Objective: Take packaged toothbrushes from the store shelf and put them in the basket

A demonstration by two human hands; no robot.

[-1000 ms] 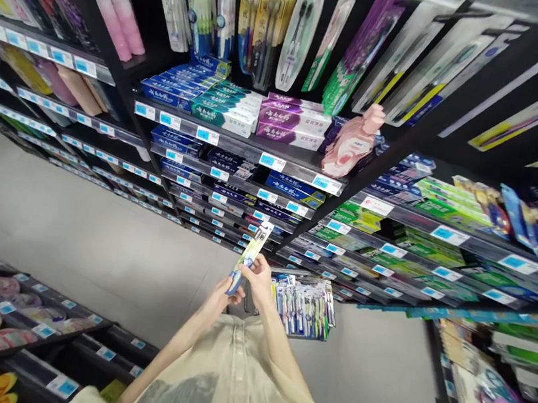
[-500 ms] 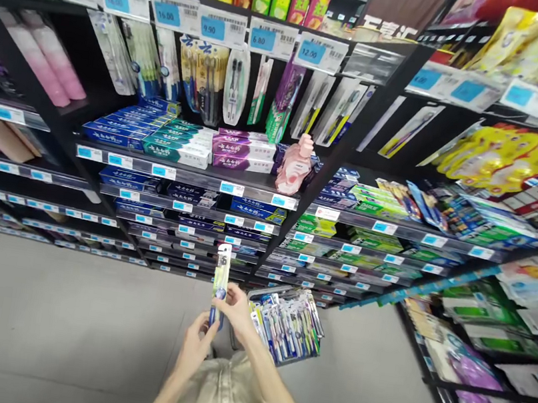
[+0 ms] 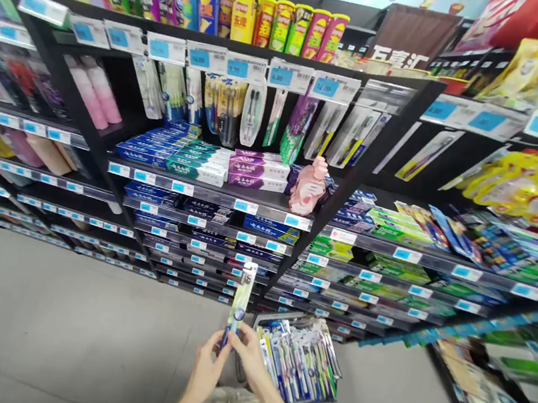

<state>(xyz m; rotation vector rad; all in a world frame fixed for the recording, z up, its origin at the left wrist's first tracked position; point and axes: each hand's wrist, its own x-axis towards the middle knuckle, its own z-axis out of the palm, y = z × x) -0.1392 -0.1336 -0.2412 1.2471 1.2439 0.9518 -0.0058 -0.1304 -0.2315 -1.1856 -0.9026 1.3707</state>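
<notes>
Both hands hold one packaged toothbrush upright in front of me, its card pointing up toward the shelves. My left hand grips the lower end from the left, and my right hand pinches the same end from the right. Just right of my hands stands a basket filled with several more packaged toothbrushes. Above, hanging toothbrush packs line the top row of the black shelf unit.
Toothpaste boxes and a pink bottle sit on the shelf at chest height. Price tags run along the top rail, with snack cans above. More shelving angles off to the right. Grey floor stretches to the left.
The view has tilted upward, bringing the top rail and snack cans into sight. The toothbrush pack stays held in both hands, now more upright than a second ago.
</notes>
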